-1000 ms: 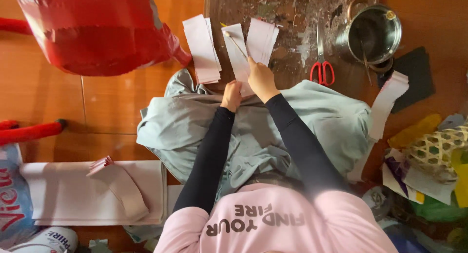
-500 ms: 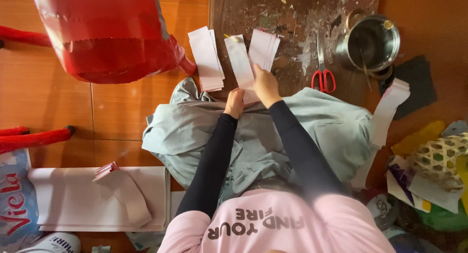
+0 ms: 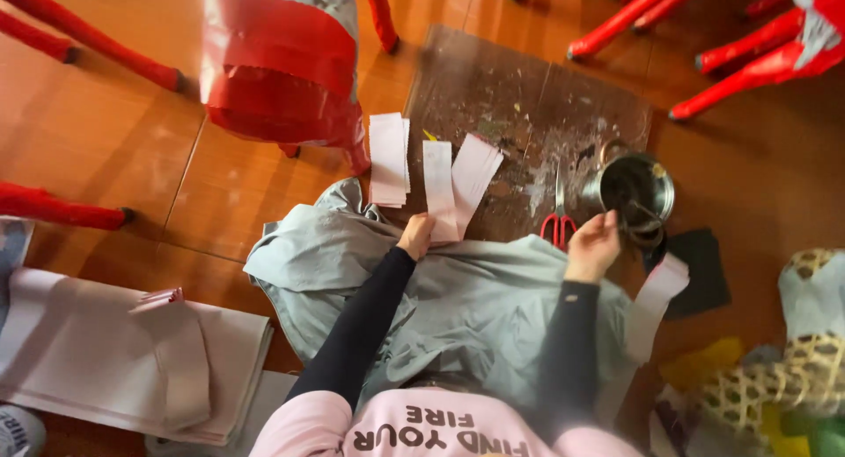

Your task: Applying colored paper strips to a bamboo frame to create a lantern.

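- Three white paper strips or stacks lie on the dark, paint-spattered board (image 3: 528, 96): a left stack of white strips (image 3: 388, 158), a single middle white strip (image 3: 439, 189) and a slanted right white stack (image 3: 476, 171).
- The left hand (image 3: 415, 236) rests on the lower end of the middle strip, fingers curled down on it; whether it pinches the paper cannot be told.
- The right hand (image 3: 592, 246) reaches to the rim of the round shiny metal pot (image 3: 635, 189), fingers loosely bent and touching it, not clearly clamped.
- One pair of red-handled scissors (image 3: 559, 217) lies between the two hands, just beside the pot, blades pointing away.
- One grey cloth (image 3: 466, 303) covers the person's lap under both black-sleeved arms.
- One more long white strip (image 3: 652, 304) hangs off the cloth's right edge, next to a black square pad (image 3: 701, 270).
- One red-taped stool seat (image 3: 282, 65) stands close above the left stack.
- A pile of large white sheets (image 3: 97, 351) lies on the wooden floor, well to the left.
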